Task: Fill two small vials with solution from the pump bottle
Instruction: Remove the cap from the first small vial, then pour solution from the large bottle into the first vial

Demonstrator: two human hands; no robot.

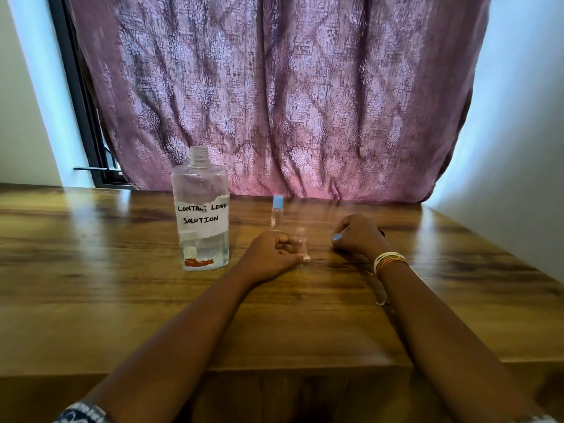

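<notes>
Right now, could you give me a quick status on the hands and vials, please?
Left hand holds open vial. Right hand pinches blue cap. Second vial capped. Bottle open.

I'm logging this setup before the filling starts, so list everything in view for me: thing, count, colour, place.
Bottle: one, clear, open neck, label reading CONTACT LENS SOLUTION; stands left of centre on the table.
Capped vial: one, clear with blue cap; upright behind the left hand.
Open vial: one, clear; in the left hand.
Blue cap: one; in the right hand.
Table: one, brown wood.
Curtain: one, purple patterned; behind the table.
Bangles: several, white and orange; right wrist.
Left hand: grips the open vial.
Right hand: pinches the blue cap.
</notes>
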